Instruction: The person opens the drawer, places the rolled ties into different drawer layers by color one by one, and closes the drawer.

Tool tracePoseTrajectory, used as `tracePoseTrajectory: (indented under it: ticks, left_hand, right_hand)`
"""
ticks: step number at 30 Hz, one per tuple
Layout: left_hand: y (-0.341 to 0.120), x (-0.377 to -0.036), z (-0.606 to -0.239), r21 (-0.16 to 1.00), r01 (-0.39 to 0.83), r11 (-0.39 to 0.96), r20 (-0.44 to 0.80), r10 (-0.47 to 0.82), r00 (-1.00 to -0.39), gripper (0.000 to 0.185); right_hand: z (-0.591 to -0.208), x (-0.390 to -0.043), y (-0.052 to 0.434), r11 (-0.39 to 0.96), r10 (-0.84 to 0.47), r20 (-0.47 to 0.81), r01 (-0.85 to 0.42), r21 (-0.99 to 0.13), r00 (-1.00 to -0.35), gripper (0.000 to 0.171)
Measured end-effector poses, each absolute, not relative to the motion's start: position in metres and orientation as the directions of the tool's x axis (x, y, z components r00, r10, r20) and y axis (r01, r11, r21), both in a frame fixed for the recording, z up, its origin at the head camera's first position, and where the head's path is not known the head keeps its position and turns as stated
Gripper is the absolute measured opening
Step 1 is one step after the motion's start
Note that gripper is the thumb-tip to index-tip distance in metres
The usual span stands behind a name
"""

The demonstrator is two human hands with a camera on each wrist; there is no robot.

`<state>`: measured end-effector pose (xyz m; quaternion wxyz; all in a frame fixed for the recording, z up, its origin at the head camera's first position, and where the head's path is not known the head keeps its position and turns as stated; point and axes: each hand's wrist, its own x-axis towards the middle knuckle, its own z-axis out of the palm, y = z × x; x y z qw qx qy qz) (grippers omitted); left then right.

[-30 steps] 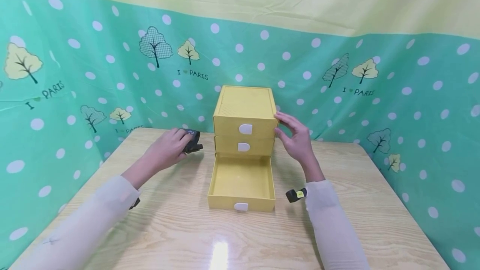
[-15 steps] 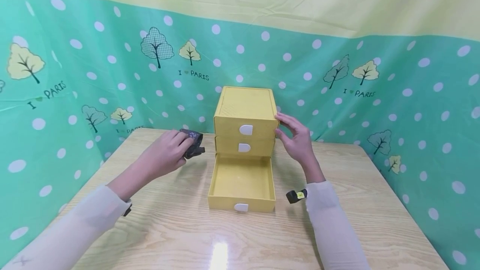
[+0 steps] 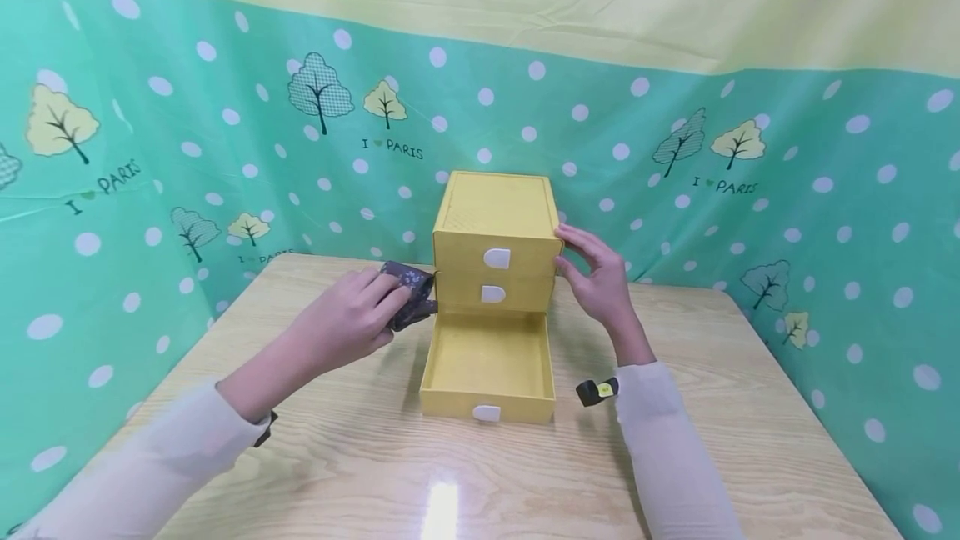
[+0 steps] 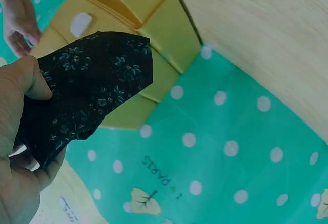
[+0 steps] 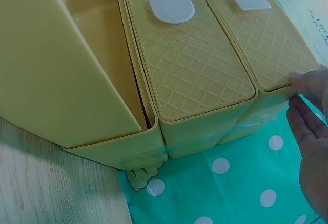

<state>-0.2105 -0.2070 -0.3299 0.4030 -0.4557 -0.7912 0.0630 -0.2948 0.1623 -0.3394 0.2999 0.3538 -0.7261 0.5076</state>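
In the head view my left hand (image 3: 352, 315) holds a folded dark necktie (image 3: 408, 286) with a small flower pattern, beside the left side of a yellow drawer unit (image 3: 498, 202). The left wrist view shows my thumb on top of the necktie (image 4: 97, 80), its pointed end sticking out past the hand. My right hand (image 3: 603, 282) touches the unit's upper right edge with fairly straight fingers, the thumb near the front corner. The bottom drawer (image 3: 487, 357) is pulled out and nothing lies in it; the two drawers above it are closed.
White tabs (image 3: 497, 258) mark each drawer front. The unit stands on a wood-grain table (image 3: 675, 407). Close behind and at the sides hangs a green dotted cloth (image 3: 262, 107) printed with trees. A black band (image 3: 597, 391) shows at the right wrist.
My left hand has lifted the necktie from the table's left part and brought it rightward, up to the drawer unit's side. The right hand stays at the unit's edge.
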Motion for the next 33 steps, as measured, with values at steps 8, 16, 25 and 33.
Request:
tracePoseTrajectory:
  ticks: [8, 16, 25, 33]
  left_hand:
    - [-0.188, -0.212, -0.334, -0.466, 0.677, 0.569, 0.588, 0.771, -0.243, 0.051]
    - [-0.164, -0.221, -0.340, -0.471, 0.691, 0.548, 0.592, 0.777, -0.214, 0.049]
    - [-0.141, -0.229, -0.354, -0.444, 0.702, 0.556, 0.595, 0.769, -0.234, 0.050]
    - [-0.123, -0.240, -0.371, -0.441, 0.704, 0.558, 0.565, 0.781, -0.265, 0.050]
  right_hand:
    - [-0.339, -0.295, 0.163, 0.231, -0.215, 0.800, -0.826, -0.515, -0.559, 0.039]
    - [-0.340, -0.295, 0.164, 0.224, -0.210, 0.798, -0.822, -0.523, -0.565, 0.039]
    - [-0.339, -0.295, 0.163, 0.222, -0.213, 0.806, -0.831, -0.510, -0.552, 0.038]
    - [-0.339, -0.296, 0.163, 0.227, -0.212, 0.804, -0.828, -0.513, -0.556, 0.038]
